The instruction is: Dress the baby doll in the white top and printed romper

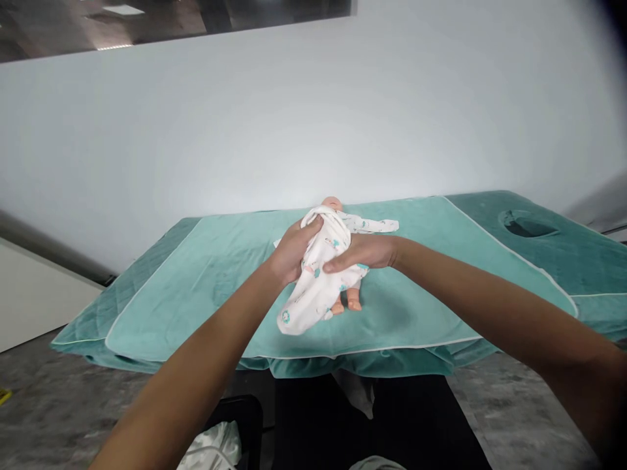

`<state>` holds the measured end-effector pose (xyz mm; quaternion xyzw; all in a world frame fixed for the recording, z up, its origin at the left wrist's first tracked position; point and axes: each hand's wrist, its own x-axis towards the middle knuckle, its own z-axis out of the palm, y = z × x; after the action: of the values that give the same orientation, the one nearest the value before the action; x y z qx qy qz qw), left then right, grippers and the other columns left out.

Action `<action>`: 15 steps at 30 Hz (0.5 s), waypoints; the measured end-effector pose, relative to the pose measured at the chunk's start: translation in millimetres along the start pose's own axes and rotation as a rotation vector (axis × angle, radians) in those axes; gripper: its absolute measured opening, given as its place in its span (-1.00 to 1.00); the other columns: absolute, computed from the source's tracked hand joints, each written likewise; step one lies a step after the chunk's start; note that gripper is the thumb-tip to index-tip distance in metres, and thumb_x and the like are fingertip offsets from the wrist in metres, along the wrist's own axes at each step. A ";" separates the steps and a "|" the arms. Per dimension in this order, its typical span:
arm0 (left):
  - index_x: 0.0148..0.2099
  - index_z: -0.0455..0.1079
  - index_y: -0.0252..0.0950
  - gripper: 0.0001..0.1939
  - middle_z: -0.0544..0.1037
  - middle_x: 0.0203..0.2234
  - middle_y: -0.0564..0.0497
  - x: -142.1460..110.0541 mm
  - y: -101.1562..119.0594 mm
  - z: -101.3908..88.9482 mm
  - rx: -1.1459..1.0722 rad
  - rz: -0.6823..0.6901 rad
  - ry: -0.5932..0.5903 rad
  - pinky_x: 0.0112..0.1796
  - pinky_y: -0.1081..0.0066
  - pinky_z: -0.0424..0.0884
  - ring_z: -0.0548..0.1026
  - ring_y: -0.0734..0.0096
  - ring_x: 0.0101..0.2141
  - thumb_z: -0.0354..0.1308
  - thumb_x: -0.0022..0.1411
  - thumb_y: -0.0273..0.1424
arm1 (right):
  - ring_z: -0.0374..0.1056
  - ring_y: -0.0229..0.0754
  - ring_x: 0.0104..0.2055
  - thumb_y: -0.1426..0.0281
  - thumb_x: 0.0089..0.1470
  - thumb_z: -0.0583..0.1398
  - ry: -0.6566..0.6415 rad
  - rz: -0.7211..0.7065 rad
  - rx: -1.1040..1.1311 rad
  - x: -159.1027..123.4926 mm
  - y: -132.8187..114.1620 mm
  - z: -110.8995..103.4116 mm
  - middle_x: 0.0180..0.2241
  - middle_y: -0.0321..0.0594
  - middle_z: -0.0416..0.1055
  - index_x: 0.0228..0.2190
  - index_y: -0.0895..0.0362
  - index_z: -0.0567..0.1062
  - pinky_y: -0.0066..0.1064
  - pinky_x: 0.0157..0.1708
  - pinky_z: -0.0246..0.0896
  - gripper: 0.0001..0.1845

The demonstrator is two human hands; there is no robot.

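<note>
A baby doll (353, 299) lies on its back on the teal bed cover, its head toward the wall and its feet toward me. White baby clothing (313, 297) with small teal prints covers most of its body, and one sleeve stretches out to the right. My left hand (294, 251) grips the garment's bunched upper edge, thumb on top. From the right, my right hand (360, 253) holds the cloth at the doll's middle, its thumb across the front; its other fingers are hidden. The doll's arms do not show.
The teal-covered bed (186, 300) has a face hole (528, 224) at its right end. Behind it stands a pale wall (294, 117). Below the front edge, a black bin (252, 418) holds pale cloth (218, 447). A white panel (39, 294) stands at left.
</note>
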<state>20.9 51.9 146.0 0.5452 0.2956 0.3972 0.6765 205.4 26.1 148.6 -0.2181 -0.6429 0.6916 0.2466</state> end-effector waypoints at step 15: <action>-0.07 0.49 -0.32 -0.59 0.62 -0.27 -0.05 -6.4 -10.5 0.9 -0.023 0.090 -0.050 -0.23 0.35 0.48 0.58 0.24 -0.26 0.39 0.09 -0.23 | 0.41 -0.20 -0.53 0.23 -0.29 0.49 0.036 -0.092 0.309 -13.2 43.2 29.3 -0.48 -0.18 0.55 -0.26 0.25 0.55 -0.41 -0.53 0.40 -0.46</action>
<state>20.6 44.9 135.7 0.5598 0.2493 0.4167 0.6714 195.1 -7.2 107.7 -0.1606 -0.5337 0.7661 0.3201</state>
